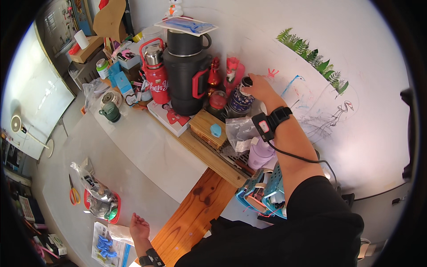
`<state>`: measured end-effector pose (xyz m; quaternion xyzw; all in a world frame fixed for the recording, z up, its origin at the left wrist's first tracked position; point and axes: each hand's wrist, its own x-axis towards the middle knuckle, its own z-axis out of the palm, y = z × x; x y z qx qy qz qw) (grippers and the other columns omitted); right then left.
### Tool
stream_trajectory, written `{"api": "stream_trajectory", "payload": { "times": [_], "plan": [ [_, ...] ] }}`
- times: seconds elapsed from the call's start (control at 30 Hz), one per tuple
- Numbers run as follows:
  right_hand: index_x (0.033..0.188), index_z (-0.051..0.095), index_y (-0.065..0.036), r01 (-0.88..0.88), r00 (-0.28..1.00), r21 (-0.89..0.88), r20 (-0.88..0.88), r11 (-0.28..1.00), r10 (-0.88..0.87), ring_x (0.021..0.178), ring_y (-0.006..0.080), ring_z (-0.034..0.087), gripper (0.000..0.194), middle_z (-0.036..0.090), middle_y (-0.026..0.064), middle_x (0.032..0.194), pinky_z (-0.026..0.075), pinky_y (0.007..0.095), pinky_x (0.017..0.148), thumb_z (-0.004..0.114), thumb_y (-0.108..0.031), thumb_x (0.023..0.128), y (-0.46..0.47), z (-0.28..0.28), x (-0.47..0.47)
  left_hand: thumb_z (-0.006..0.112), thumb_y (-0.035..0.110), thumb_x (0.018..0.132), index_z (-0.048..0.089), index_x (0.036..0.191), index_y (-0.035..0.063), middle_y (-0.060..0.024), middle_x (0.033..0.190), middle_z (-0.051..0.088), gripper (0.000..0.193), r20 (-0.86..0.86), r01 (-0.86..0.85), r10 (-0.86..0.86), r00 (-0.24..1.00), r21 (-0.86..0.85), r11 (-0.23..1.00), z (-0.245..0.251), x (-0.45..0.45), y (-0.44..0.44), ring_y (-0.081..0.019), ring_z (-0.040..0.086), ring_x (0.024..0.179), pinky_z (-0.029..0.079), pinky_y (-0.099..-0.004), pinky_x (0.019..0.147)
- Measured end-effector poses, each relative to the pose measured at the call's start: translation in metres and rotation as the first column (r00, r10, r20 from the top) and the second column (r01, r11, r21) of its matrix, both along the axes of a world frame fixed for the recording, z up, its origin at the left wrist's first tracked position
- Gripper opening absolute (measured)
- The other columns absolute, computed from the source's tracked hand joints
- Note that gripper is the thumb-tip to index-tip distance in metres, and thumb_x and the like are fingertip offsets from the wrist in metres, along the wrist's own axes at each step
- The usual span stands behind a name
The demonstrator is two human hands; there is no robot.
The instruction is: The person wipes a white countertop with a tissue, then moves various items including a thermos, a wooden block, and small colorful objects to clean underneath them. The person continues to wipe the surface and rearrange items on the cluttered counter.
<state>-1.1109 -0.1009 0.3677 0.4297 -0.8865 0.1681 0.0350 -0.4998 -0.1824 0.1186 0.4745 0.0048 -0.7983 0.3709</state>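
My right hand (pixel 258 87) reaches up to the back of the shelf, its thumb and fingers around the mouth of a dark blue floral jar (pixel 241 101). The jar stands tilted in view beside a glass jar with a red lid (pixel 217 100). My left hand (pixel 139 227) is low over the table's near edge with its fingers loosely curled, and I see nothing in it. Close by it are a pale plastic packet (pixel 120 233), a printed sheet with blue pieces (pixel 106 246) and a red basket (pixel 118 208) holding plastic bags.
A big black jug (pixel 183 80) and a red bottle (pixel 156 83) stand left of the jar. Nearer me are a wooden box (pixel 205 128), a lilac cup (pixel 261 155) and teal baskets (pixel 275 190). Scissors (pixel 74 193) and a green glass mug (pixel 110 112) lie leftward.
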Motion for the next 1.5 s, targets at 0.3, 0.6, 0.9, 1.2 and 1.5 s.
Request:
{"api": "stream_trajectory", "payload": {
  "times": [0.3,0.6,0.9,1.2,1.5],
  "plan": [
    [0.112,0.050,-0.001,-0.046,0.993,-0.201,-0.116,0.978,0.023,0.100,0.0317,0.050,0.048,0.053,0.0190,0.106,0.040,0.0391,0.086,0.061,-0.028,0.074,0.001,0.030,0.049,0.052,0.020,0.085,0.056,0.097,0.0155,0.0054,0.079,0.056,0.013,-0.041,0.003,-0.003,0.999,0.007,1.000,-0.004,0.010,-0.001,-0.0091,0.052,0.066,0.042,-0.0220,0.052],
    [0.117,0.042,-0.001,-0.071,0.984,0.040,0.165,0.997,0.063,0.093,0.0360,0.053,0.046,0.052,0.0221,0.102,0.046,0.0402,0.076,0.058,-0.021,0.078,-0.011,-0.094,0.186,0.053,0.018,0.084,0.057,0.095,0.0151,0.0041,0.078,0.058,0.012,-0.085,0.005,-0.003,0.996,0.024,1.000,-0.009,0.016,0.003,-0.0103,0.053,0.066,0.042,-0.0234,0.052],
    [0.108,0.043,-0.001,0.104,0.976,0.102,0.178,0.989,-0.121,0.091,0.0381,0.053,0.034,0.052,0.0245,0.096,0.047,0.0428,0.071,0.054,-0.010,0.077,-0.027,-0.138,0.162,0.052,0.017,0.085,0.057,0.095,0.0142,0.0032,0.077,0.056,0.011,-0.122,0.042,-0.037,0.992,0.037,0.998,-0.003,0.015,0.015,-0.0112,0.053,0.068,0.042,-0.0233,0.055],
    [0.107,0.047,-0.006,-0.568,0.762,0.098,0.438,0.817,0.477,0.086,0.0361,0.054,0.027,0.051,0.0177,0.094,0.045,0.0445,0.070,0.041,-0.011,0.082,-0.038,-0.198,0.300,0.054,0.014,0.083,0.056,0.096,0.0114,0.0002,0.078,0.057,0.013,-0.113,0.088,-0.089,0.990,-0.014,0.996,0.015,-0.016,0.014,-0.0134,0.052,0.070,0.042,-0.0243,0.057],
    [0.122,0.038,-0.009,-0.628,0.742,0.088,0.369,0.773,0.560,0.090,0.0332,0.053,0.049,0.046,0.0148,0.112,0.046,0.0402,0.073,0.057,-0.014,0.077,-0.053,-0.219,0.341,0.054,0.018,0.084,0.052,0.098,0.0081,-0.0019,0.080,0.054,0.018,-0.105,0.032,-0.031,0.994,0.009,0.999,0.027,0.070,0.065,-0.0128,0.051,0.068,0.041,-0.0239,0.053]
  ]
}}
